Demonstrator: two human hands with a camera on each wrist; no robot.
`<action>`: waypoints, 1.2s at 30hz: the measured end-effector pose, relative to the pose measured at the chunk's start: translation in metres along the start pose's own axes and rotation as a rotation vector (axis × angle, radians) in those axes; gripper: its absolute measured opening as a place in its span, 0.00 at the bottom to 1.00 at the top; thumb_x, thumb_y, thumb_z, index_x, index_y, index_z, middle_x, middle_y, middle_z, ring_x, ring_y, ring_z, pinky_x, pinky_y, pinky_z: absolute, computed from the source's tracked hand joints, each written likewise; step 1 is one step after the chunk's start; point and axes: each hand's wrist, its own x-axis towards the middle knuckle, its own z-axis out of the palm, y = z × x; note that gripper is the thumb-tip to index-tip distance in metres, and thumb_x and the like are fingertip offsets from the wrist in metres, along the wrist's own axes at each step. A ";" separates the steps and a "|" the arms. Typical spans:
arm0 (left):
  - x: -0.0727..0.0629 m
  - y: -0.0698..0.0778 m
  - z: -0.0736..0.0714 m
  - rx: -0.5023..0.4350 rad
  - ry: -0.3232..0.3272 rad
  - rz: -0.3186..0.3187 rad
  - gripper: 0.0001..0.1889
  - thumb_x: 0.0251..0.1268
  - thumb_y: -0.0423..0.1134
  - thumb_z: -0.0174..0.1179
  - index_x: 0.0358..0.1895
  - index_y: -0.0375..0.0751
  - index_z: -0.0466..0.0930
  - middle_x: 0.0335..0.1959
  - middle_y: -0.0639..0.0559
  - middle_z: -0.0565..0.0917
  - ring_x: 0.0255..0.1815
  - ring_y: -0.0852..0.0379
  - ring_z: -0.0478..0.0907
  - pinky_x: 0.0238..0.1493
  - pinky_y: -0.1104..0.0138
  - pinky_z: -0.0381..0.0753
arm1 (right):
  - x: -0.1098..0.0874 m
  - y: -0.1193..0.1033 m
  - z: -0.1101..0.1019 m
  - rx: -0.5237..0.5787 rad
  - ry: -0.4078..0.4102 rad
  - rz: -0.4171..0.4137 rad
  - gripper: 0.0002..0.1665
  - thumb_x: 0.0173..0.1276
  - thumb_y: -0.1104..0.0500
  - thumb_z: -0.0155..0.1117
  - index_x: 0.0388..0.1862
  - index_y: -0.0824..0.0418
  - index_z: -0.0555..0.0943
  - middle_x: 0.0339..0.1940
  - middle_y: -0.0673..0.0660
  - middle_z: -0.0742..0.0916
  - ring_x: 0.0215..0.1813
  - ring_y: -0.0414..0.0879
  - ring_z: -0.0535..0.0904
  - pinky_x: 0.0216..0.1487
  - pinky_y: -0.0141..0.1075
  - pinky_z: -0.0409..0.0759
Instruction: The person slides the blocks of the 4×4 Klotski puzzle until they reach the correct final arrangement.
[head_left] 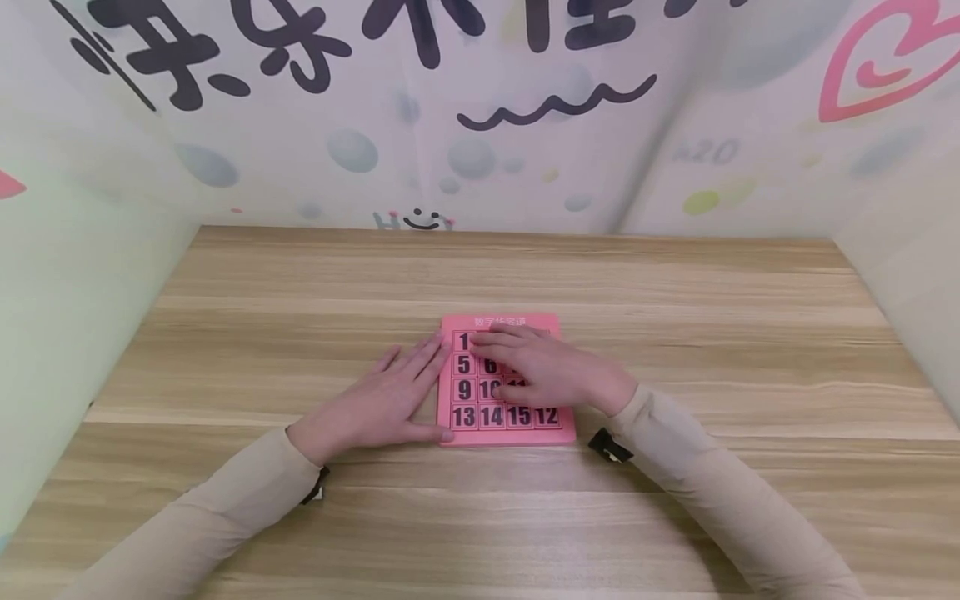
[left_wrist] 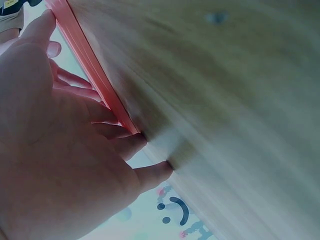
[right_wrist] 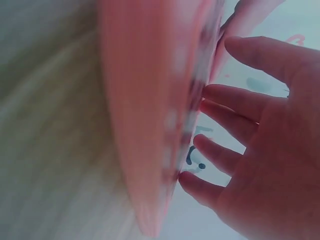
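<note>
A pink sliding number puzzle [head_left: 510, 438] lies flat on the table, its black-numbered tiles facing up. The left column reads 1, 5, 9, 13, and the bottom row 13, 14, 15, 12. My left hand [head_left: 378, 404] rests against the puzzle's left side, thumb at the lower left corner. In the left wrist view, fingers of the left hand [left_wrist: 70, 135] reach along the pink edge [left_wrist: 95, 70]. My right hand [head_left: 555, 371] lies over the upper right tiles and hides several of them. The right wrist view shows the fingers of the right hand [right_wrist: 280, 125] extended, tips at the tile face.
The puzzle is on a wood-grain table [head_left: 480, 517]. A white printed backdrop [head_left: 525, 183] with dark lettering rises at the table's far edge, and pale side panels [head_left: 75, 275] border it. Black wrist devices [head_left: 611, 446] sit under both sleeves.
</note>
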 end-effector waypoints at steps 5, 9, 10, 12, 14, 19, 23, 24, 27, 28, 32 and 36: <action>-0.001 0.000 0.000 -0.002 -0.007 -0.002 0.56 0.60 0.70 0.53 0.76 0.31 0.41 0.77 0.38 0.40 0.77 0.44 0.38 0.72 0.44 0.40 | 0.002 -0.001 0.001 -0.001 -0.018 0.005 0.37 0.70 0.52 0.57 0.74 0.64 0.61 0.75 0.60 0.65 0.76 0.59 0.51 0.73 0.55 0.48; -0.001 0.000 0.000 -0.002 -0.011 -0.003 0.55 0.60 0.70 0.53 0.76 0.32 0.41 0.77 0.39 0.40 0.77 0.44 0.38 0.72 0.45 0.40 | 0.002 0.001 0.001 0.022 -0.013 0.007 0.37 0.70 0.52 0.57 0.74 0.64 0.61 0.75 0.60 0.65 0.76 0.59 0.51 0.73 0.55 0.48; 0.000 0.001 0.000 -0.003 -0.009 -0.001 0.55 0.60 0.69 0.53 0.76 0.32 0.41 0.77 0.38 0.40 0.77 0.44 0.38 0.72 0.45 0.40 | 0.002 0.002 0.002 0.033 -0.010 0.006 0.37 0.70 0.52 0.57 0.74 0.64 0.62 0.74 0.60 0.65 0.76 0.59 0.51 0.73 0.55 0.48; 0.000 0.001 0.000 -0.005 -0.005 0.004 0.55 0.60 0.69 0.54 0.76 0.31 0.42 0.77 0.38 0.40 0.77 0.43 0.39 0.72 0.44 0.40 | 0.002 0.004 0.002 0.045 -0.001 0.001 0.37 0.69 0.53 0.57 0.74 0.64 0.63 0.74 0.59 0.66 0.76 0.58 0.51 0.73 0.54 0.49; 0.001 0.001 0.001 -0.006 -0.004 0.005 0.55 0.60 0.69 0.53 0.76 0.31 0.42 0.77 0.38 0.40 0.77 0.43 0.39 0.72 0.44 0.40 | 0.002 0.005 0.003 0.052 0.003 -0.005 0.36 0.69 0.53 0.57 0.73 0.64 0.63 0.73 0.58 0.67 0.76 0.58 0.52 0.73 0.53 0.50; 0.001 0.001 0.001 0.000 -0.001 0.004 0.55 0.61 0.69 0.53 0.76 0.30 0.42 0.77 0.37 0.40 0.77 0.43 0.39 0.72 0.43 0.41 | -0.001 0.008 0.002 0.062 0.017 -0.018 0.35 0.69 0.53 0.57 0.72 0.64 0.65 0.73 0.59 0.68 0.76 0.58 0.52 0.74 0.51 0.48; 0.002 0.001 0.001 0.011 0.003 0.006 0.55 0.61 0.69 0.54 0.76 0.30 0.41 0.77 0.37 0.39 0.77 0.43 0.39 0.72 0.43 0.41 | -0.007 0.011 0.002 0.061 0.033 -0.004 0.34 0.71 0.53 0.57 0.72 0.64 0.65 0.72 0.60 0.68 0.76 0.59 0.52 0.74 0.50 0.47; 0.003 0.001 0.001 0.013 0.003 0.006 0.55 0.61 0.69 0.54 0.76 0.30 0.41 0.77 0.37 0.39 0.77 0.43 0.39 0.72 0.43 0.41 | -0.009 0.012 0.001 0.060 0.036 0.002 0.34 0.72 0.52 0.57 0.72 0.65 0.65 0.72 0.60 0.68 0.76 0.59 0.52 0.74 0.50 0.48; 0.003 0.000 0.001 0.013 0.005 0.008 0.55 0.61 0.68 0.54 0.76 0.30 0.42 0.77 0.36 0.40 0.77 0.42 0.40 0.72 0.43 0.41 | -0.013 0.013 0.001 0.059 0.043 0.014 0.33 0.72 0.52 0.57 0.71 0.65 0.66 0.72 0.61 0.69 0.76 0.60 0.52 0.74 0.50 0.48; 0.003 0.000 0.001 0.013 0.003 0.005 0.55 0.61 0.69 0.54 0.76 0.30 0.42 0.77 0.37 0.40 0.77 0.43 0.39 0.72 0.44 0.41 | -0.014 0.014 0.000 0.057 0.048 0.014 0.33 0.72 0.52 0.57 0.71 0.65 0.66 0.72 0.61 0.69 0.75 0.60 0.52 0.74 0.51 0.48; 0.002 0.000 0.002 0.011 -0.003 0.000 0.55 0.60 0.69 0.53 0.76 0.31 0.41 0.77 0.38 0.39 0.77 0.44 0.38 0.72 0.44 0.40 | -0.018 0.016 0.000 0.050 0.070 0.002 0.32 0.71 0.53 0.58 0.70 0.66 0.67 0.70 0.62 0.71 0.75 0.61 0.54 0.74 0.51 0.49; 0.002 0.000 0.002 0.008 -0.003 0.001 0.55 0.61 0.69 0.53 0.76 0.31 0.41 0.77 0.38 0.39 0.77 0.44 0.38 0.72 0.44 0.40 | -0.023 0.019 -0.001 0.047 0.094 -0.006 0.32 0.70 0.54 0.59 0.69 0.66 0.68 0.70 0.62 0.72 0.74 0.61 0.55 0.73 0.52 0.50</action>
